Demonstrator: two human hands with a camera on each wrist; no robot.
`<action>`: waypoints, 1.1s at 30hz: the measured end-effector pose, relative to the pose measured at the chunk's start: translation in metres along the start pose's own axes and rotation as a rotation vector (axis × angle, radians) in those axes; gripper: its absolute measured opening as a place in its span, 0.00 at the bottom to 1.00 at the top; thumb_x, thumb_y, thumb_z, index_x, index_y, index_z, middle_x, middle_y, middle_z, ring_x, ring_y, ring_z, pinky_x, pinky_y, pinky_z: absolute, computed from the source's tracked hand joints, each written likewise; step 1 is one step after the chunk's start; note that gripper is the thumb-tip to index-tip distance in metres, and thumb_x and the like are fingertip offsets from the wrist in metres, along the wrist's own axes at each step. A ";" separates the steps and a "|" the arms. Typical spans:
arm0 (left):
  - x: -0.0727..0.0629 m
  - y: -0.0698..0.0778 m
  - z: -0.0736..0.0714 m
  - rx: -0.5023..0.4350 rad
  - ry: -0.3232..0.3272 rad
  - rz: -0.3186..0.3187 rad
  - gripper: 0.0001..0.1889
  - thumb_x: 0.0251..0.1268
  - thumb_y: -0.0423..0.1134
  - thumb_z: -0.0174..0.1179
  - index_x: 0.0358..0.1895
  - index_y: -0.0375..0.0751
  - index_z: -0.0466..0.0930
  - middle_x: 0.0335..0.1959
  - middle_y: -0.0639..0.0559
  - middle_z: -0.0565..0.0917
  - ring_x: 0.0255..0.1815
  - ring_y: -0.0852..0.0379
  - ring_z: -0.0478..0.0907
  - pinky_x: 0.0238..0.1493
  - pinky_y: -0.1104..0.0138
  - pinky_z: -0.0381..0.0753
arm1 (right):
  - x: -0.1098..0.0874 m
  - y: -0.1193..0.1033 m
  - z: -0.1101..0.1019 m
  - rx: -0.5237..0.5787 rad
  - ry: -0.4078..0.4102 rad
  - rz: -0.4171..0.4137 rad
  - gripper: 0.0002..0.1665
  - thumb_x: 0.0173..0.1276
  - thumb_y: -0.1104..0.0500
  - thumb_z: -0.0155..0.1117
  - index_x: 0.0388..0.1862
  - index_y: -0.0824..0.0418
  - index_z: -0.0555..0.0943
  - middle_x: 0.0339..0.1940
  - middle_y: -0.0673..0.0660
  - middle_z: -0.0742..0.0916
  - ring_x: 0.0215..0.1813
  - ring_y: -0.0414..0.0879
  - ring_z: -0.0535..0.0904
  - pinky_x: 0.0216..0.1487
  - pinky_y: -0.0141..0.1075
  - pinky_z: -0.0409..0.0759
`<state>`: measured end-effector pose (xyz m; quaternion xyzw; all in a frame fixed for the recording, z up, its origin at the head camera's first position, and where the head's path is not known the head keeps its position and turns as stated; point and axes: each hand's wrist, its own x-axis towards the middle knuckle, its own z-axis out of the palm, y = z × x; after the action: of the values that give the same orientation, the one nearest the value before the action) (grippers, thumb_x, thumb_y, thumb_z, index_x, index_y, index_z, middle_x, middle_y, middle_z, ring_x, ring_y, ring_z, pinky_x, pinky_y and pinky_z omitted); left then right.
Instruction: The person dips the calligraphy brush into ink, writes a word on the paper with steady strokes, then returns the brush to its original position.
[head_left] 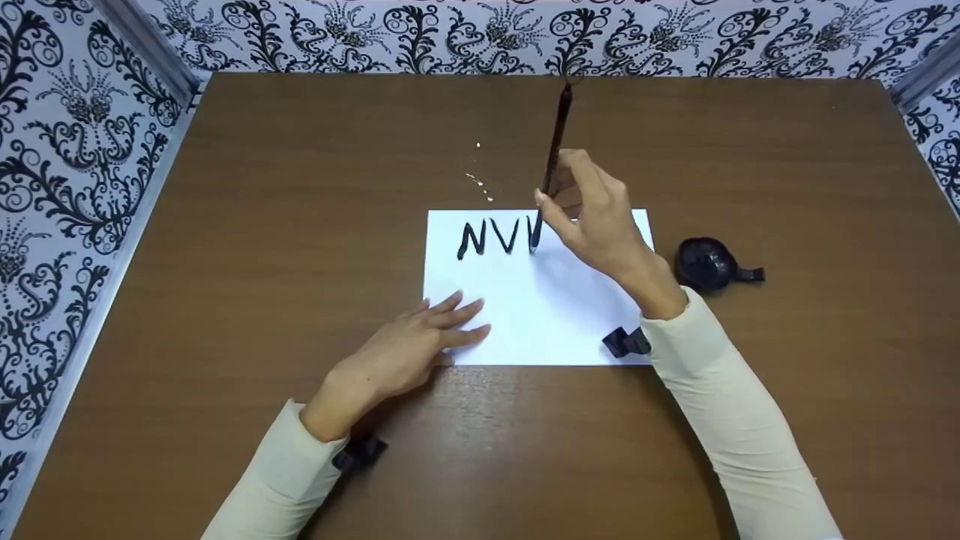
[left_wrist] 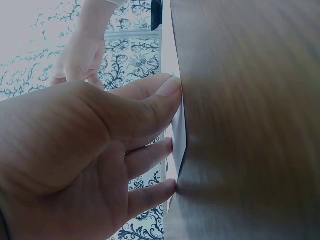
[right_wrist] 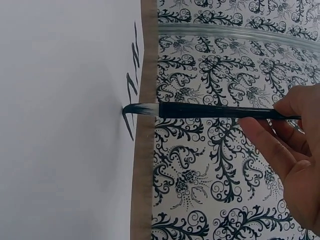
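A dark-handled brush [head_left: 555,142] stands nearly upright in my right hand [head_left: 600,217], pinched between thumb and fingers. In the right wrist view its bristles [right_wrist: 142,109], pale with a black tip, bend against the sheet of white paper [head_left: 540,300]. Black painted letters [head_left: 487,238] run along the paper's upper part, an N, a V and a further stroke under the brush tip. My left hand [head_left: 412,341] rests with spread fingers on the paper's lower left corner. In the left wrist view the left thumb [left_wrist: 167,90] lies at the paper's edge.
Right of the paper, a small black cup with a handle [head_left: 706,265] sits on the brown wooden table [head_left: 262,262]. Several small pale specks [head_left: 480,184] dot the table above the paper. Patterned black-and-white covering [head_left: 82,150] surrounds the table at the back and sides.
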<state>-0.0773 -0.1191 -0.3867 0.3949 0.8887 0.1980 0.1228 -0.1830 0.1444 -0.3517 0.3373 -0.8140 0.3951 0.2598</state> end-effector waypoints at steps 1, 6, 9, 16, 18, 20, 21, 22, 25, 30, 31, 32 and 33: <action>0.000 0.000 0.000 0.000 0.001 0.003 0.31 0.62 0.19 0.51 0.68 0.47 0.69 0.73 0.48 0.60 0.74 0.45 0.52 0.67 0.46 0.58 | 0.001 0.000 -0.001 -0.002 0.009 -0.002 0.16 0.65 0.67 0.62 0.50 0.68 0.71 0.34 0.60 0.81 0.37 0.46 0.81 0.30 0.35 0.82; 0.000 0.000 0.001 0.007 0.006 0.010 0.31 0.63 0.19 0.50 0.68 0.47 0.69 0.73 0.48 0.60 0.74 0.45 0.52 0.67 0.45 0.58 | 0.007 -0.001 -0.011 -0.009 0.122 -0.021 0.14 0.62 0.68 0.65 0.45 0.70 0.74 0.32 0.59 0.83 0.36 0.47 0.81 0.32 0.32 0.80; 0.001 0.000 0.000 0.020 0.004 0.010 0.31 0.63 0.19 0.50 0.68 0.47 0.69 0.73 0.47 0.60 0.74 0.44 0.52 0.67 0.45 0.57 | 0.008 0.001 -0.017 -0.005 0.194 -0.048 0.14 0.60 0.70 0.66 0.45 0.70 0.74 0.32 0.58 0.84 0.35 0.46 0.82 0.31 0.29 0.81; 0.000 0.001 -0.001 0.044 -0.005 0.011 0.30 0.63 0.21 0.52 0.67 0.46 0.70 0.73 0.46 0.61 0.74 0.43 0.52 0.67 0.46 0.57 | -0.004 0.014 -0.017 -0.012 0.272 -0.057 0.16 0.61 0.71 0.65 0.46 0.70 0.73 0.34 0.59 0.83 0.37 0.46 0.83 0.31 0.25 0.80; -0.001 0.001 -0.001 0.040 -0.006 0.009 0.30 0.63 0.21 0.52 0.68 0.46 0.69 0.73 0.46 0.61 0.74 0.44 0.52 0.67 0.46 0.57 | -0.007 0.018 -0.015 -0.010 0.292 -0.036 0.15 0.61 0.70 0.65 0.46 0.70 0.73 0.34 0.59 0.82 0.37 0.46 0.83 0.31 0.25 0.80; -0.001 0.001 -0.001 0.035 -0.008 0.005 0.29 0.64 0.21 0.52 0.68 0.46 0.69 0.73 0.47 0.60 0.74 0.44 0.52 0.68 0.46 0.57 | -0.009 0.021 -0.013 -0.010 0.295 -0.016 0.15 0.62 0.69 0.64 0.46 0.70 0.72 0.34 0.59 0.82 0.38 0.46 0.84 0.31 0.25 0.80; -0.001 0.000 -0.001 0.033 -0.009 0.005 0.29 0.64 0.22 0.53 0.68 0.46 0.69 0.73 0.47 0.60 0.74 0.44 0.52 0.68 0.46 0.57 | -0.010 0.022 -0.011 -0.013 0.292 -0.009 0.15 0.63 0.69 0.64 0.46 0.69 0.72 0.35 0.59 0.82 0.38 0.46 0.84 0.31 0.25 0.80; 0.000 0.000 -0.001 0.030 -0.009 0.005 0.29 0.64 0.22 0.53 0.68 0.46 0.69 0.73 0.47 0.60 0.74 0.44 0.51 0.68 0.46 0.56 | -0.011 0.024 -0.010 -0.013 0.287 -0.004 0.14 0.63 0.69 0.64 0.46 0.69 0.72 0.35 0.59 0.82 0.38 0.46 0.84 0.31 0.25 0.80; -0.001 0.000 -0.001 0.020 -0.006 0.009 0.29 0.64 0.22 0.53 0.68 0.46 0.69 0.73 0.46 0.60 0.74 0.43 0.51 0.68 0.46 0.56 | -0.012 0.026 -0.006 -0.014 0.274 0.006 0.15 0.64 0.68 0.64 0.47 0.68 0.72 0.35 0.59 0.82 0.38 0.47 0.83 0.31 0.26 0.80; -0.001 0.000 0.000 -0.003 0.001 -0.001 0.28 0.65 0.23 0.53 0.68 0.47 0.69 0.73 0.47 0.60 0.74 0.44 0.51 0.68 0.46 0.55 | -0.011 0.026 -0.004 0.000 0.291 0.015 0.16 0.63 0.68 0.65 0.47 0.67 0.73 0.36 0.59 0.82 0.39 0.48 0.84 0.31 0.26 0.81; -0.001 0.000 0.000 -0.004 -0.001 -0.004 0.28 0.65 0.23 0.53 0.68 0.48 0.69 0.73 0.48 0.60 0.74 0.45 0.51 0.68 0.46 0.55 | -0.011 0.027 -0.004 0.003 0.293 0.016 0.16 0.63 0.68 0.65 0.47 0.67 0.73 0.36 0.59 0.82 0.39 0.48 0.84 0.31 0.26 0.81; 0.000 0.000 0.000 -0.006 -0.001 -0.005 0.28 0.65 0.23 0.53 0.68 0.48 0.69 0.73 0.48 0.60 0.74 0.45 0.51 0.68 0.46 0.55 | -0.011 0.027 -0.004 0.000 0.291 0.012 0.16 0.63 0.68 0.65 0.48 0.67 0.73 0.36 0.59 0.82 0.39 0.48 0.84 0.31 0.26 0.81; 0.000 0.000 0.000 -0.007 -0.003 -0.005 0.28 0.65 0.23 0.53 0.68 0.48 0.69 0.73 0.48 0.60 0.74 0.45 0.51 0.68 0.46 0.55 | -0.012 0.027 -0.004 0.000 0.287 0.011 0.16 0.63 0.68 0.65 0.48 0.67 0.72 0.36 0.59 0.82 0.39 0.49 0.84 0.31 0.26 0.81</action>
<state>-0.0774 -0.1192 -0.3872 0.3924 0.8889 0.2002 0.1258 -0.1956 0.1645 -0.3699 0.2729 -0.7703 0.4405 0.3716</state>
